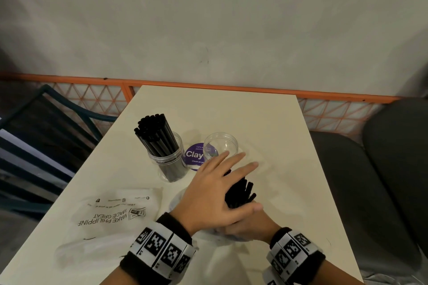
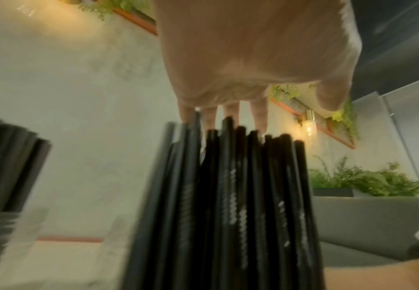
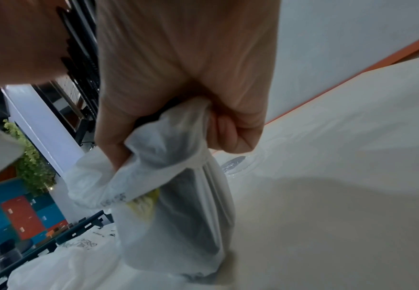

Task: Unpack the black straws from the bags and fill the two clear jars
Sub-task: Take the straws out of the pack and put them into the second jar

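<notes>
A bundle of black straws (image 1: pixel 240 192) stands tilted in a thin white bag (image 3: pixel 178 206) near the table's front middle. My right hand (image 1: pixel 245 224) grips the bag around the bundle's lower part. My left hand (image 1: pixel 220 178) lies over the straw tops with straight fingers; the left wrist view shows the straw bundle (image 2: pixel 241 196) rising to the left hand's fingers (image 2: pixel 258 117). Behind stand two clear jars: the left jar (image 1: pixel 168 162) is packed with black straws, the right jar (image 1: pixel 221 144) holds none.
An emptied white printed bag (image 1: pixel 111 215) lies flat at the front left of the cream table (image 1: pixel 266 122). A purple round sticker (image 1: pixel 192 156) sits between the jars. A dark chair (image 1: pixel 46 127) stands left, a grey sofa (image 1: pixel 370 169) right.
</notes>
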### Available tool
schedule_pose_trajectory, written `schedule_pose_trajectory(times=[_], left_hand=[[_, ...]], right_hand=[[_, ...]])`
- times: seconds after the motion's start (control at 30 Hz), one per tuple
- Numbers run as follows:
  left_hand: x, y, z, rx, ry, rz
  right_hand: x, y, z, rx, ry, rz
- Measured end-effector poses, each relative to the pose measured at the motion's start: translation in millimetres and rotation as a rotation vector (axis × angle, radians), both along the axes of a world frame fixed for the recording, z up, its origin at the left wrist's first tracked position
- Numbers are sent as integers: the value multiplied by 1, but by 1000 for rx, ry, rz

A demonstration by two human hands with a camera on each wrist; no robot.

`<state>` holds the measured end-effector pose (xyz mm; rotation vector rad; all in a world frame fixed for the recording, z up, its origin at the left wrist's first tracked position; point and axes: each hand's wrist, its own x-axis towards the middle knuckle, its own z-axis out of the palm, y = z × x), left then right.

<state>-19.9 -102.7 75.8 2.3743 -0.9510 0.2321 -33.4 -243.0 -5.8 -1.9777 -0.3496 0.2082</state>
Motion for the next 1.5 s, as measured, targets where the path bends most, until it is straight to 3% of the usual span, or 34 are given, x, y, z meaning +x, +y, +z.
schedule_pose_trajectory(times=[0.1, 0.23, 0.43, 0.53, 0.63, 0.7, 0.73, 0.8, 0.87, 0.9, 1.0, 1.1, 1.23, 1.4, 1.5], left_hand=[[-3, -13, 5, 58, -103, -48], [-1, -17, -19, 345, -186, -119], [-2, -14, -18, 377, -131, -89], [0, -8, -2, 164, -75, -86], [6, 18, 23, -300, 63, 107], [12, 48, 20, -472, 253, 274], [16, 64, 13, -444, 384, 329], [17, 90, -11, -192, 678, 327], [15, 101, -37, 89, 914, 191], [13, 100, -47, 138, 957, 104], [10, 93, -69, 54, 842, 10], [11, 86, -73, -54, 602, 69], [7, 84, -70, -213, 541, 100], [1, 75, -63, -152, 394, 51], [-6, 65, -57, -101, 270, 84]], right_hand=[[0, -1, 0, 16, 17, 27], [-1, -4, -3, -56, -9, 94], [0, -3, -14, -68, -5, 54], [2, -7, -20, -45, 71, 19], [3, -14, -33, -93, 201, -58], [3, -17, -36, -116, 223, -48], [3, -17, -36, -107, 227, -42], [4, -18, -32, -72, 229, -34], [4, -19, -29, -46, 227, -20], [4, -20, -28, -33, 230, -10], [5, -22, -25, -28, 249, 21], [7, -26, -16, -85, 274, 10], [12, -28, -2, -158, 363, 66], [20, -22, 16, -226, 540, 268], [27, -18, 19, -191, 662, 293]])
